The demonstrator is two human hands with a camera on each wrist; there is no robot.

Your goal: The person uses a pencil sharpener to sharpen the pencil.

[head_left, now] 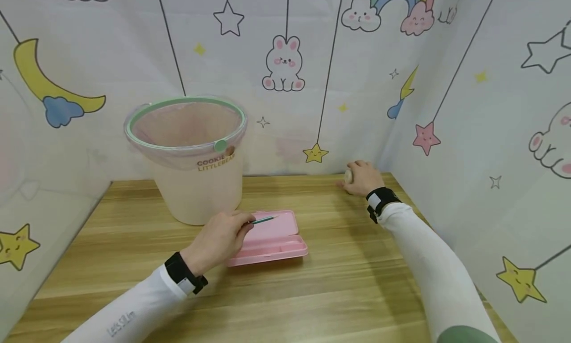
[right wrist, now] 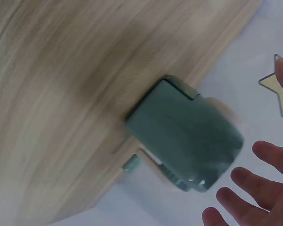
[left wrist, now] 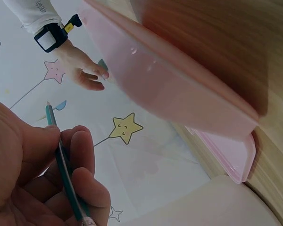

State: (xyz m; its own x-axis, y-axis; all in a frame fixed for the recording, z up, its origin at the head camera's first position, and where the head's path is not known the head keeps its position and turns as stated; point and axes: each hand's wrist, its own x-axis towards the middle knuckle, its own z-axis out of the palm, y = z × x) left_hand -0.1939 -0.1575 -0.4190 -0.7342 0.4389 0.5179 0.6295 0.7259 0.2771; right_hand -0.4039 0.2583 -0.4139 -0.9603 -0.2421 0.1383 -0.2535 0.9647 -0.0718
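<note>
My left hand (head_left: 222, 240) pinches a green pencil (left wrist: 66, 172) between thumb and fingers, its sharpened tip pointing away from the palm. Just below and beside that hand lies a pink pencil case (head_left: 273, 251), lid folded back, with compartments showing in its tray. At the far right of the table, my right hand (head_left: 363, 178) reaches over a small dark green crank pencil sharpener (right wrist: 186, 134). Its fingers (right wrist: 259, 186) are spread beside the sharpener, with a gap between them in the right wrist view. From the head view, only a cream round part shows past the hand.
A tall cream bucket (head_left: 196, 194) with a green rim and a clear liner stands behind the case, at the back left. White cloth walls (head_left: 276, 130) with cartoon prints enclose the wooden table (head_left: 330, 293) at the back and sides.
</note>
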